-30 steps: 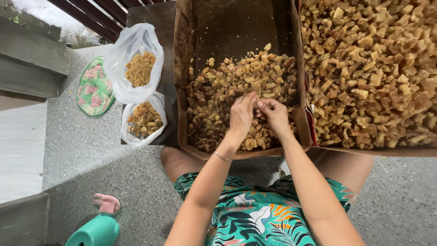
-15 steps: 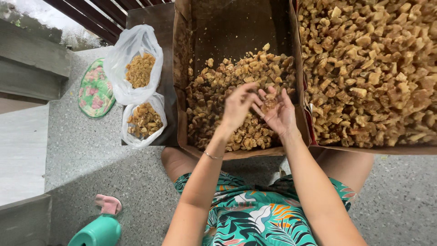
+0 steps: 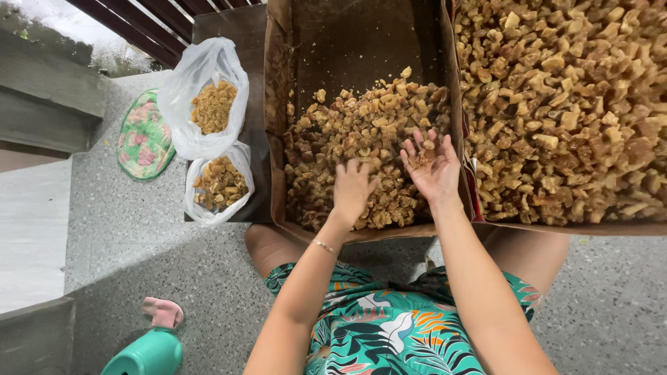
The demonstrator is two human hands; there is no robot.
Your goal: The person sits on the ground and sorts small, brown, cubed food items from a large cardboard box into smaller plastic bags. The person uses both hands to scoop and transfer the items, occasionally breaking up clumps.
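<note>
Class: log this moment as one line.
left hand: palm down on chunks | right hand: palm up, cupping chunks | box: half full

Speckled grey stone floor (image 3: 132,229), concrete step (image 3: 42,97), dark wooden slats (image 3: 139,17), soft daylight

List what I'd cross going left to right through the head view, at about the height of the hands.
Round flowered mat → small clear bag of brown chunks → left hand, palm down on the chunks → right hand, palm up with a few pieces → right cardboard box heaped with chunks.
</note>
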